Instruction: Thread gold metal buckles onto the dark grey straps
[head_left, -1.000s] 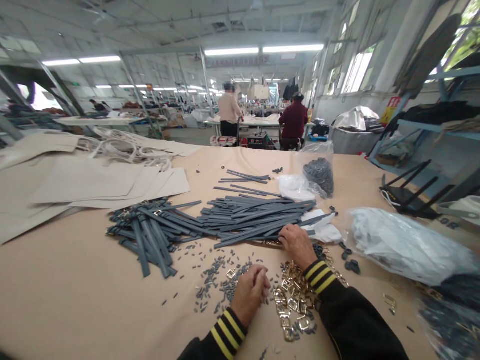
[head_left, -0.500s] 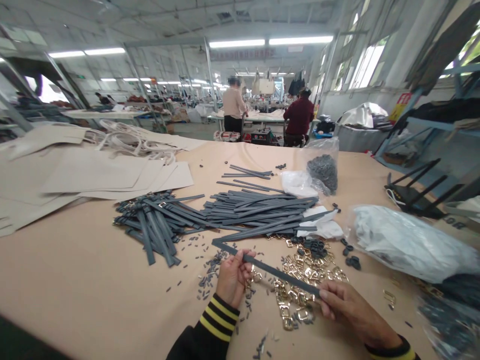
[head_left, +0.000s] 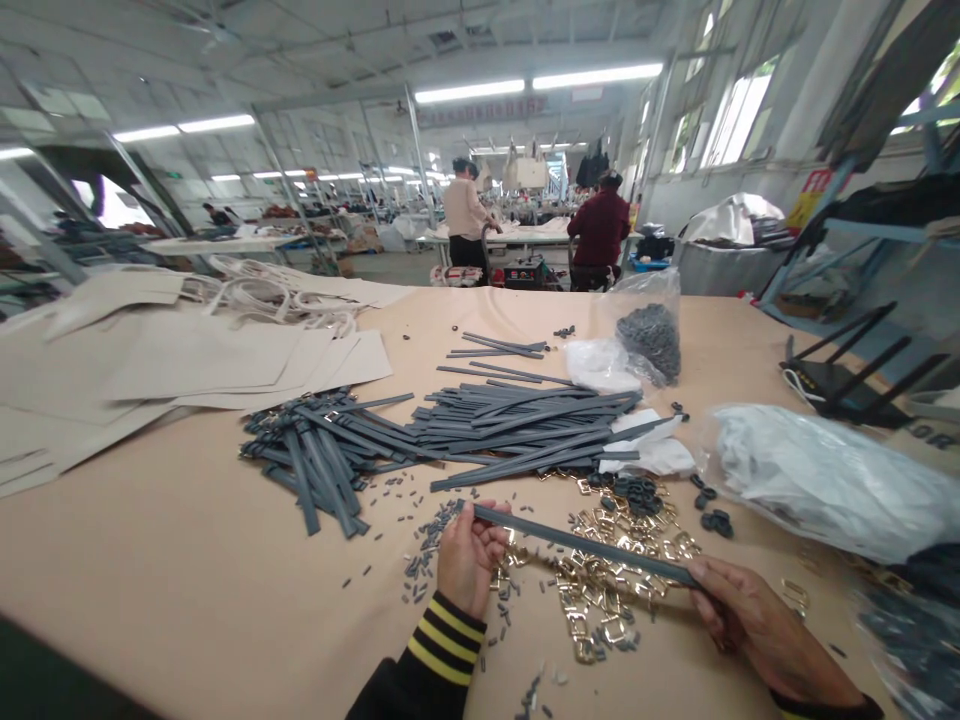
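Note:
A long dark grey strap [head_left: 585, 543] stretches between my two hands, sloping down to the right. My left hand [head_left: 466, 560] pinches its left end between thumb and fingers. At the other end, my right hand [head_left: 739, 610] has thumb and fingers closed on the strap. Gold metal buckles [head_left: 600, 600] lie scattered on the table beneath it. Small dark grey pieces [head_left: 427, 535] are strewn around my left hand. Beyond the hands is a pile of similar straps [head_left: 517, 420], and to its left a bundle of straps with gold buckles [head_left: 315, 450].
Beige cut panels [head_left: 195, 355] and pale cords [head_left: 262, 295] cover the table's left side. A clear bag of dark pieces [head_left: 649, 340] stands at the back. On the right are a large plastic bag [head_left: 810, 480] and a black router [head_left: 855, 370]. Two people work farther off.
My right hand has moved right, drawing the strap along through my left hand, which now holds it near its left end. The view has shifted slightly.

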